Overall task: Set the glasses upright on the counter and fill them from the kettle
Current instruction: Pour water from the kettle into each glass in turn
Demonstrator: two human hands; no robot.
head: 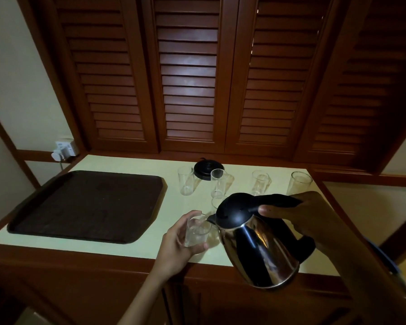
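Glass point(196, 233) inside curled left fingers point(188, 215), kettle point(259, 245) just beside.

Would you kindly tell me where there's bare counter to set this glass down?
The tray is bare, and a strip of counter lies free between it and the glasses. The back right is crowded with glasses and the kettle base.

Kettle point(263, 249): mirrored steel body, black lid and handle. Glasses point(185, 180): clear. Tray point(56, 207): dark brown. Table point(127, 163): pale cream. Shutters point(188, 73): reddish-brown, slatted.
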